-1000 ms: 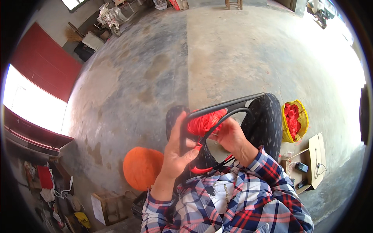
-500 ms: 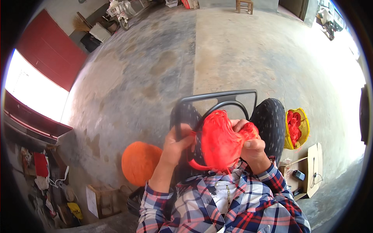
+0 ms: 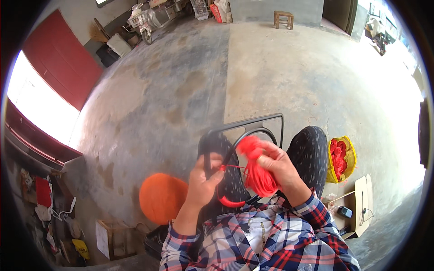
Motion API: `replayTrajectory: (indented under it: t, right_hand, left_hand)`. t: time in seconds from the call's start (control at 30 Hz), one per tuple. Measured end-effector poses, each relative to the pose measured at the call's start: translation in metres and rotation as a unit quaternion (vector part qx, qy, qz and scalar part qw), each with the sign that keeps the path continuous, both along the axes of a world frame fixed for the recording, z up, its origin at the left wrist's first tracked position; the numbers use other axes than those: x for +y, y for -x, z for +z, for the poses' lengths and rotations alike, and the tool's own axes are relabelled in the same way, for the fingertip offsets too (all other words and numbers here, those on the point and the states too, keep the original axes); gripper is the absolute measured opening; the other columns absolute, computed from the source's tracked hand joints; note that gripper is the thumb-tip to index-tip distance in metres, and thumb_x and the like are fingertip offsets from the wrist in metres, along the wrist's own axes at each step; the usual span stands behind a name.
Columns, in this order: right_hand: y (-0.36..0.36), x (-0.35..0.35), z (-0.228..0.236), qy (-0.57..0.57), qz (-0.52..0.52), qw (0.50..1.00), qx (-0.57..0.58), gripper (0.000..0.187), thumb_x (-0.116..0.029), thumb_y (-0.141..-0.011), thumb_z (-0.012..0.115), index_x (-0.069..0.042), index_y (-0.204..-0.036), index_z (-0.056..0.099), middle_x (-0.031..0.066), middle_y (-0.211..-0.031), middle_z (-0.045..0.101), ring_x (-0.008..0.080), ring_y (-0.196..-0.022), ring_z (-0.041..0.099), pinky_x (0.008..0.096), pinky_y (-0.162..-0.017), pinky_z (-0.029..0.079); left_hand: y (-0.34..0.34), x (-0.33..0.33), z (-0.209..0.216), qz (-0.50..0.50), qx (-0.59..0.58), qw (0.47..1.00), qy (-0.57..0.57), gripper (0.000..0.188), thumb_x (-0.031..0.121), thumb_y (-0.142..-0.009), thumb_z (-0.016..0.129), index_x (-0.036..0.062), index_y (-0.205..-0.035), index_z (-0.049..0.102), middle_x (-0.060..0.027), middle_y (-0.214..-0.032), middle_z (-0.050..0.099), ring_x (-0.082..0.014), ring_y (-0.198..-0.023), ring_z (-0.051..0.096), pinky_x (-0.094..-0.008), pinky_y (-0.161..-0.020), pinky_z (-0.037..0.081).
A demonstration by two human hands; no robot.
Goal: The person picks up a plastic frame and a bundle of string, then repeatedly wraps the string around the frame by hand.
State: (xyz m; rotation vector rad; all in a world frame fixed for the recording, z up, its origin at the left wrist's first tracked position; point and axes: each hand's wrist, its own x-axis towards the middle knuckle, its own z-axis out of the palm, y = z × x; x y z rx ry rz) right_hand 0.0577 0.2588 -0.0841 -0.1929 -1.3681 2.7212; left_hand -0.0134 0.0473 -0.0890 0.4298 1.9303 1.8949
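Note:
My right hand [image 3: 284, 170] grips a bundle of shiny red cord [image 3: 261, 179], its strands hanging toward my lap. My left hand [image 3: 202, 183] is closed at the left side of a black round hoop [image 3: 266, 131], where red cord is wound tightly around it. A thin red strand runs from that winding to the bundle. Lower down, part of the hoop is covered in red [image 3: 231, 203]. A black rectangular frame [image 3: 253, 120] stands around the hoop between my knees. My left fingertips are partly hidden.
Right of my knee is a yellow bag [image 3: 353, 156] filled with red cord, with an open cardboard box [image 3: 363, 203] behind it. An orange round stool [image 3: 162, 198] and a wooden stool [image 3: 115, 239] stand left. Farther off are a small wooden stool [image 3: 283, 19] and a parked bike [image 3: 145, 25].
The right hand has turned over and swung the cord bundle down and across, so its loose strands now hang lower. The left hand stays at the hoop. The view has tilted slightly upward.

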Motion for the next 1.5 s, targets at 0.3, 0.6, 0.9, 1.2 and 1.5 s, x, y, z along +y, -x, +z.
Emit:
replayTrajectory:
  t: [0.3, 0.6, 0.9, 1.2, 1.5]
  right_hand:
    - [0.019, 0.002, 0.006, -0.038, 0.043, 0.997, 0.045, 0.020, -0.019, -0.089, 0.067, -0.001, -0.087, 0.060, 0.0089, -0.085, 0.067, 0.0097, -0.077, 0.063, 0.0230, -0.069, 0.051]
    - [0.018, -0.013, -0.025, 0.259, 0.211, 0.941, -0.048, 0.051, -0.043, -0.085, 0.069, -0.003, -0.114, 0.060, 0.0077, -0.106, 0.066, 0.0194, -0.094, 0.064, 0.0330, -0.085, 0.051]
    - [0.028, 0.011, -0.066, 0.169, 0.044, 0.982, -0.066, 0.035, -0.030, -0.086, 0.069, -0.005, -0.110, 0.063, 0.0064, -0.105, 0.067, 0.0162, -0.097, 0.064, 0.0350, -0.092, 0.048]
    - [-0.001, 0.023, -0.035, 0.220, 0.114, 0.950, 0.192, 0.045, -0.033, -0.078, 0.077, -0.005, -0.105, 0.054, 0.0156, -0.112, 0.062, 0.0289, -0.113, 0.056, 0.0413, -0.097, 0.044]
    - [-0.008, 0.029, -0.018, 0.241, -0.034, 0.945, 0.217, 0.040, -0.040, -0.090, 0.063, -0.006, -0.108, 0.053, 0.0137, -0.104, 0.064, 0.0281, -0.103, 0.060, 0.0439, -0.091, 0.046]
  left_hand:
    - [-0.005, 0.022, 0.023, -0.074, 0.303, 0.949, 0.044, 0.073, -0.006, -0.083, 0.059, 0.0029, -0.148, 0.025, -0.0138, -0.142, 0.044, -0.0220, -0.124, 0.049, -0.0315, -0.102, 0.040]
    - [-0.007, 0.021, 0.014, -0.157, 0.254, 0.951, -0.078, 0.041, 0.014, -0.083, 0.069, 0.0032, -0.122, 0.062, -0.0196, -0.143, 0.044, -0.0321, -0.135, 0.039, -0.0403, -0.109, 0.031]
    - [-0.014, 0.017, 0.016, -0.103, 0.104, 0.982, -0.116, 0.035, 0.007, -0.081, 0.070, -0.0031, -0.114, 0.064, -0.0172, -0.150, 0.034, -0.0290, -0.135, 0.039, -0.0403, -0.109, 0.031]
    - [0.002, -0.001, -0.008, -0.077, -0.099, 0.984, -0.127, 0.029, 0.007, -0.085, 0.066, 0.0017, -0.112, 0.058, -0.0101, -0.101, 0.061, -0.0197, -0.082, 0.060, -0.0307, -0.073, 0.049]
    - [0.011, -0.003, -0.018, -0.017, -0.074, 0.982, -0.176, 0.022, 0.004, -0.085, 0.061, 0.0024, -0.105, 0.053, -0.0136, -0.081, 0.061, -0.0187, -0.059, 0.057, -0.0303, -0.054, 0.047]
